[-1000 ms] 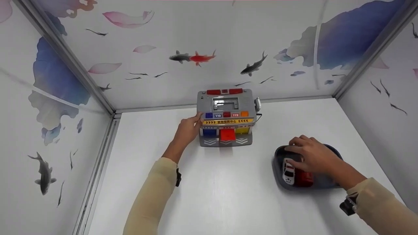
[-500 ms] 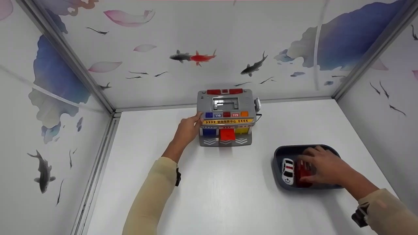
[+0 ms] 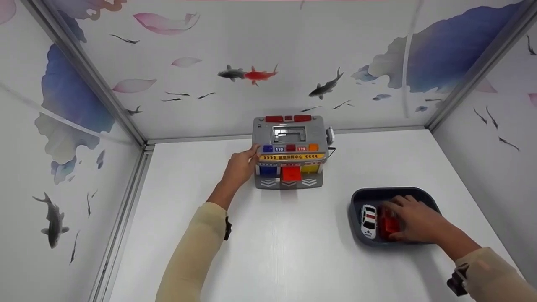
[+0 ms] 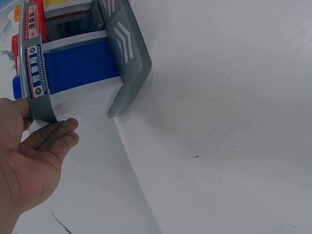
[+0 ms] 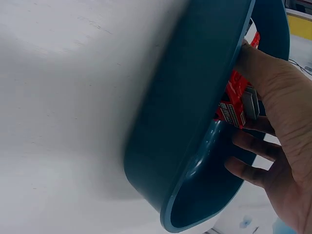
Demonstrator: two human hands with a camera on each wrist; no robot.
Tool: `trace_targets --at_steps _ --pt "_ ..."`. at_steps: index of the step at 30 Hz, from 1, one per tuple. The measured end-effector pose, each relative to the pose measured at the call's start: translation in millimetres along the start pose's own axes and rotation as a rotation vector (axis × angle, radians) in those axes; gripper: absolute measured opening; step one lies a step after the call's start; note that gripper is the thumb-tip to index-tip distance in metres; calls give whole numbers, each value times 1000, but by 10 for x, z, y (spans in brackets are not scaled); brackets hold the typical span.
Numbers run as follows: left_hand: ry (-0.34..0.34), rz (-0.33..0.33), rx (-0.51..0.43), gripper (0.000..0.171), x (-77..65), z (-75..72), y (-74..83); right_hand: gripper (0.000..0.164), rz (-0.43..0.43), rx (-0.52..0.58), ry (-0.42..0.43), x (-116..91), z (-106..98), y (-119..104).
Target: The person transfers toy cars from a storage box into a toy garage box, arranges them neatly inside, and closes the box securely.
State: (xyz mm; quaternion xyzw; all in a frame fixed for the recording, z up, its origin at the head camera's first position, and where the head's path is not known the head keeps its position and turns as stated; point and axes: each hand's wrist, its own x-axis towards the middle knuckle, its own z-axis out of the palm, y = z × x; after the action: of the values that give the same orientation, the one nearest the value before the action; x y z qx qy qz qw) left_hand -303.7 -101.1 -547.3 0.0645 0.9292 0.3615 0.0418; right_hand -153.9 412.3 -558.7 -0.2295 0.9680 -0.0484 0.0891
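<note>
My left hand holds the left edge of a grey toy rescue station, thumb on the roof and fingers at the side wall. The station has red lights on top, a shut blue door, a yellow door and a raised red door sticking out in the middle. My right hand reaches into a dark blue-grey tray, thumb and index finger around a red toy truck. The other fingers are spread apart. A white toy police car lies beside the truck, to its left.
The station stands on a white table, near the back wall with its painted fish. A white part and a thin black loop stick out from the station's right side. Metal rails edge the table at left.
My right hand has moved right and down within the tray, from over the white car onto the red truck. My left hand stays at the station.
</note>
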Motion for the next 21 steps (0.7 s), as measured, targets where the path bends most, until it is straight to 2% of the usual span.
trace_targets --at_steps 12,21 --pt "21 34 18 49 -10 -19 1 82 2 -46 59 3 -8 11" --pt "14 24 22 50 -9 1 -4 81 1 -75 112 -36 -74 16"
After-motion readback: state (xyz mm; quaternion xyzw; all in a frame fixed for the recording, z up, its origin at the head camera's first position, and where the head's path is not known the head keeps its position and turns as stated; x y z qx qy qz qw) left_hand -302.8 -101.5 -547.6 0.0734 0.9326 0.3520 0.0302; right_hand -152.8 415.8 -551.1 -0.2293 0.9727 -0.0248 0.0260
